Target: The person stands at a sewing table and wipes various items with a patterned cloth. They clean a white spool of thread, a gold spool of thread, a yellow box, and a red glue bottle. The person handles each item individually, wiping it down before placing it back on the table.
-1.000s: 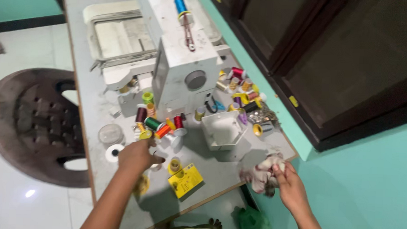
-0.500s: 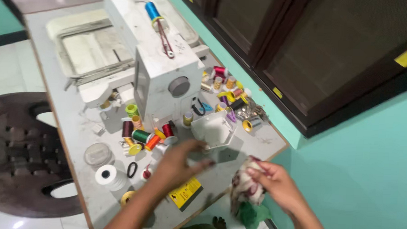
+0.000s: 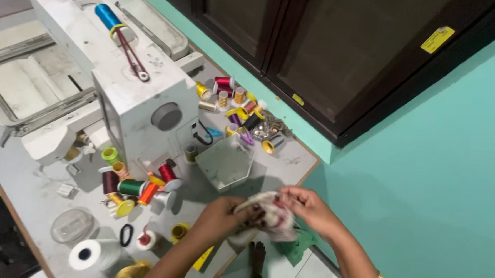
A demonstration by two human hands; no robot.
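My left hand (image 3: 219, 216) and my right hand (image 3: 308, 205) both grip a crumpled white cloth with dark red print (image 3: 272, 212), held between them over the near right corner of the grey table (image 3: 28, 190). A white hexagonal box (image 3: 224, 163) lies just beyond my hands. A white embroidery machine (image 3: 130, 86) with a blue thread spool (image 3: 105, 16) on top stands further back. Several coloured thread spools (image 3: 140, 184) lie left of my hands, and another cluster of spools (image 3: 237, 108) sits to the right of the machine.
A roll of white thread (image 3: 89, 254), a clear round lid (image 3: 72, 226), a yellow spool (image 3: 179, 230) and a yellow card (image 3: 203, 259) lie at the table's near edge. Green cloth (image 3: 295, 247) lies on the floor below. A teal wall (image 3: 424, 163) and dark cabinet doors (image 3: 340, 54) stand right.
My left hand left the spools on the table and moved right to join my right hand on the cloth. The camera has swung right and closer.
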